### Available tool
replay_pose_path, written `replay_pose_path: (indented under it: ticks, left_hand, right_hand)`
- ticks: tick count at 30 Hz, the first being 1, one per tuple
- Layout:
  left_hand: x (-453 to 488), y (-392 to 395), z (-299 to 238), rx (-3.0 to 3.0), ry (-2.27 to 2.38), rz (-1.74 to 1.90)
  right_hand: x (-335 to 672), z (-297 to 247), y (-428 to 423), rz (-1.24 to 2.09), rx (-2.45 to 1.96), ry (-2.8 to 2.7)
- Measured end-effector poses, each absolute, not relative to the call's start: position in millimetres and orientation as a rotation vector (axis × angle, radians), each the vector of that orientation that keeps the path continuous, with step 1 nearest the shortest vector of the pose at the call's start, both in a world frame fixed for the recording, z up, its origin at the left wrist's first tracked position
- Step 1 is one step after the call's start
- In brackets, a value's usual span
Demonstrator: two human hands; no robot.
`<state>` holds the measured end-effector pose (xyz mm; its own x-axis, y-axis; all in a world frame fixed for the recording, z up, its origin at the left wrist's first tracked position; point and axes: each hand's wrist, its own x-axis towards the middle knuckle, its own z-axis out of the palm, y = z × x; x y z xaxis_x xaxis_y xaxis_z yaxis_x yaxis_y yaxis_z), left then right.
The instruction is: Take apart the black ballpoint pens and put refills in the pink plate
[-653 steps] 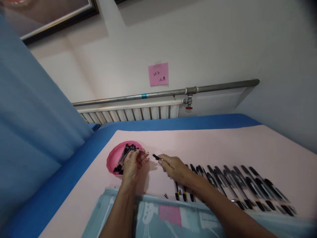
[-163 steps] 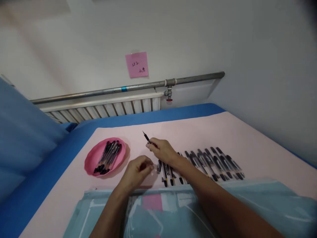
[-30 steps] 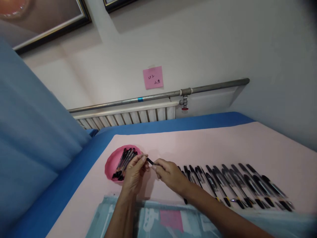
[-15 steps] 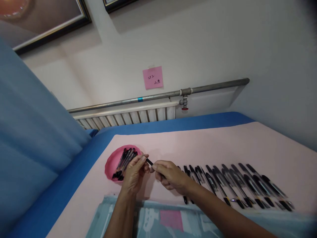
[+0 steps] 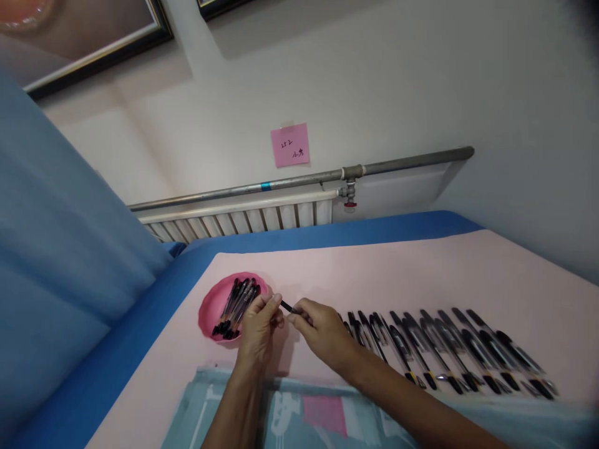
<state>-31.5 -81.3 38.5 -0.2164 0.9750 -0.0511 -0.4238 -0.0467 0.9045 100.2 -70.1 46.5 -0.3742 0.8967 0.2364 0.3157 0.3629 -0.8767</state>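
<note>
Between my two hands is a slim black pen point(image 5: 287, 307), held slantwise above the pink sheet. My left hand point(image 5: 259, 324) pinches its upper left end between thumb and fingers. The fingers of my right hand point(image 5: 324, 327) are closed around its lower right end, which they partly hide. Just left of my left hand stands a pink scalloped bowl point(image 5: 209, 312) holding several black-capped pens point(image 5: 238, 305). To the right of my right hand, separate pen parts point(image 5: 440, 343) lie in slanting rows: black caps, clear barrels and small tips.
A pink sheet point(image 5: 374, 268) covers the blue table point(image 5: 327, 237). Along the near edge lies a pale blue plastic-looking cover point(image 5: 290, 418). A blue curtain point(image 5: 60, 249) hangs at left. Behind the table are a white radiator point(image 5: 243, 219) and a metal pipe point(image 5: 407, 163).
My right hand has turned and shifted its grip on the pen, with its fingers drawn in differently. The left hand keeps its pinch, moving slightly right. The bowl stays in place.
</note>
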Motion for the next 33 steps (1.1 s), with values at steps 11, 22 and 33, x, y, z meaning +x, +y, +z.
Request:
replay_pose_path:
  ticks: [11,22,33]
  left_hand:
    - [-32.6,-82.3,43.2,0.767,1.007,1.5]
    - [-31.2,-83.5,44.3,0.788,0.992,1.452]
    - [-32.6,-82.3,44.0,0.673,0.961,1.457]
  right_hand:
    - [101.0,55.2,-70.7,1.376,-1.082,-1.767]
    - [100.4,54.4,-70.6,1.313,-1.09,-1.789]
    - [100.8,50.2,-69.6,1.252,-1.087,-1.837]
